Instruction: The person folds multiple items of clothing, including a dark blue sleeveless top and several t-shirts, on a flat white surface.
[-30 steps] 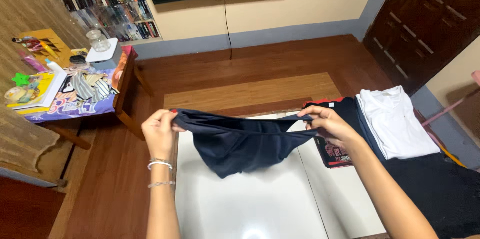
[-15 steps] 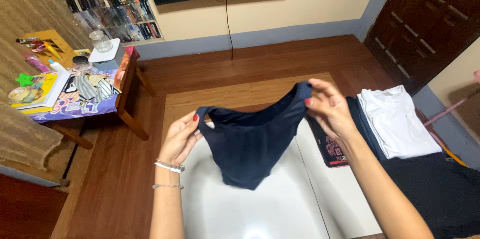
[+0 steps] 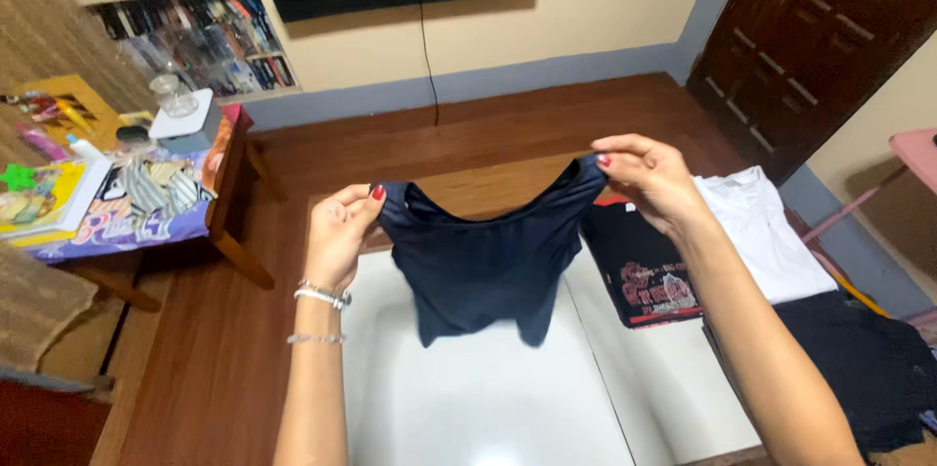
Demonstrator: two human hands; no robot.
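- Head view: left hand point(image 3: 337, 232) and right hand point(image 3: 649, 176) each pinch a shoulder of the navy top point(image 3: 483, 266), above the white board point(image 3: 468, 398).
- Risk (judgement): thin pinch slips, top drops crumpled.

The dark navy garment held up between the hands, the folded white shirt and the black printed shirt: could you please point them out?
dark navy garment point(image 3: 483, 271), head view, middle of the hanging cloth.
folded white shirt point(image 3: 766, 232), head view, centre of the fold.
black printed shirt point(image 3: 649, 276), head view, on its red print.
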